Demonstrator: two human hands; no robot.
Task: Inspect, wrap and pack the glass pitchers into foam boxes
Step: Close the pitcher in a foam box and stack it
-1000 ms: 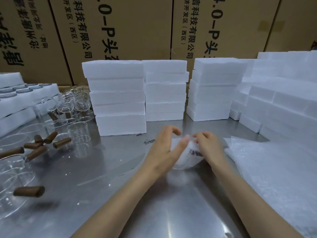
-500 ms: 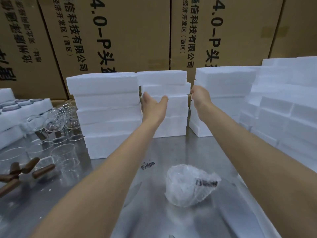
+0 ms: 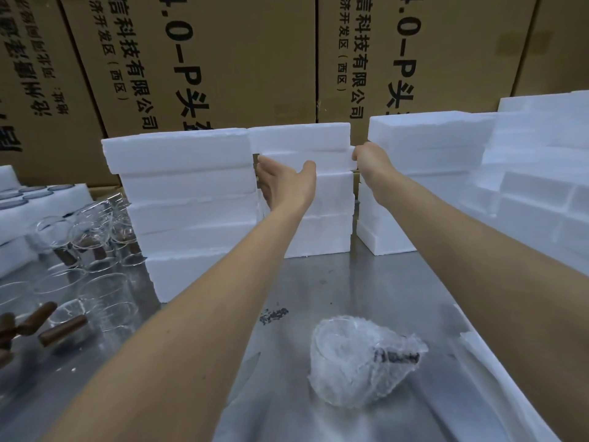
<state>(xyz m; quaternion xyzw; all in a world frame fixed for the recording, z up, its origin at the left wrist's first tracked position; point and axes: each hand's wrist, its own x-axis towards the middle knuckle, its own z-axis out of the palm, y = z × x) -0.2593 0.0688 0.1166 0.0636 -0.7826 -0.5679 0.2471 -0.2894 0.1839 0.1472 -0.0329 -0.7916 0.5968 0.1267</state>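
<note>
I see both arms stretched out to the middle stack of white rectangular foam boxes at the back of the shiny metal surface. My left hand is spread, palm turned inward, fingers straight against the left end of the second box from the top. My right hand has its fingers curled round the right end of that same box; the fingertips are hidden behind the foam. The top box sits above both hands.

The glass pitcher wrapped in clear bubble film lies on its side on the surface, near me and well apart from both hands, with a dark handle showing through the wrap at its right end. Just right of it runs the edge of a pile of white bubble-wrap sheets.

To the left stand bare clear glass pitchers with brown wooden handles, crowded together. Further foam stacks rise left and right of the middle one, and brown cardboard cartons printed with black characters form the backdrop
</note>
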